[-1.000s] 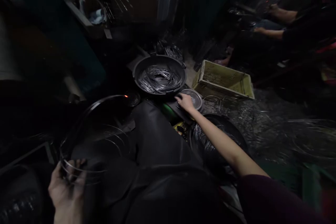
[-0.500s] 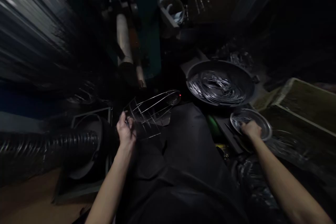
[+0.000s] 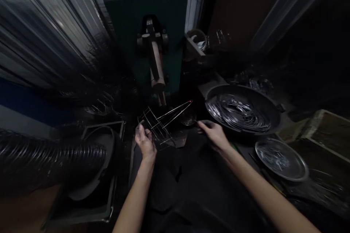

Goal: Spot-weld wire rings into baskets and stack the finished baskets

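Ribbed sheeting (image 3: pixel 62 18) rises in the gloom left of the machine (image 3: pixel 149 7), whose green front carries a jutting arm and a red lamp on top. Just below that arm, and apart from it, is the frame (image 3: pixel 160 125), a small open grid of thin wire with two long prongs meeting at a red-lit tip to the right; whether the tip is hot cannot be told.

It should be light and springy: stiff along each wire, easy to bend at the prongs, perhaps slick if oily. The near left edge of the grid looks the best hold, well away from the tip.

That is where the left hand (image 3: pixel 144 141), below the machine's arm, pinches it between thumb and fingers. Below and right of the machine, the right hand (image 3: pixel 212 133) reaches toward the prongs with fingertips drawn near the thumb; whether it holds something thin is too dark to tell. Just beside those fingertips is a bowl (image 3: pixel 188 118).

Farther right of the machine, a pan (image 3: pixel 269 111) holds coiled wires (image 3: pixel 237 111), with a plate (image 3: pixel 304 174) of small metal pieces nearer the wearer. Left of the machine, a row of wire loops (image 3: pixel 68 151) reaches into a tub (image 3: pixel 104 134).
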### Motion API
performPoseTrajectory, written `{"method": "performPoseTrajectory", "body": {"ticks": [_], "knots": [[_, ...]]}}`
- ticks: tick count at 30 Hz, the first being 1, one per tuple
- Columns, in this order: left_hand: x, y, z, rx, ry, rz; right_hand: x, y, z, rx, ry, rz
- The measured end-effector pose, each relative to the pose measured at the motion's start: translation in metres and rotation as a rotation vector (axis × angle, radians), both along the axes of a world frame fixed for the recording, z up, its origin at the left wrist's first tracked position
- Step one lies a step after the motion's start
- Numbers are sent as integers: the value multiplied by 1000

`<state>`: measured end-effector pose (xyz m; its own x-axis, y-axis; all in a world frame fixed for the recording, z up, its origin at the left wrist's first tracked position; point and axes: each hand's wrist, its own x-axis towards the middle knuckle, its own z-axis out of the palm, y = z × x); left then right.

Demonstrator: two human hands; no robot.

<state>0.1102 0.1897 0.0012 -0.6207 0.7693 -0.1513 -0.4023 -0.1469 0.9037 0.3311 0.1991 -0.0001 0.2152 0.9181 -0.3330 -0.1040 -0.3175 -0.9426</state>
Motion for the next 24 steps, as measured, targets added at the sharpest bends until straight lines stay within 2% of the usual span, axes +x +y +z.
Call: {"method": "performPoseTrajectory", "body": {"ticks": [3, 8, 13, 24], "knots": [[-8, 3, -2, 27, 8, 9, -48, 23, 15, 36, 241, -15], [-24, 8, -9, 10, 24, 58, -85, 35, 31, 36, 521, -90], [-33, 9, -15, -15, 29, 83, -101, 37, 35, -9, 557, -95], [-41, 12, -18, -69, 24, 77, -112, 42, 36, -82, 567, -85]]}}
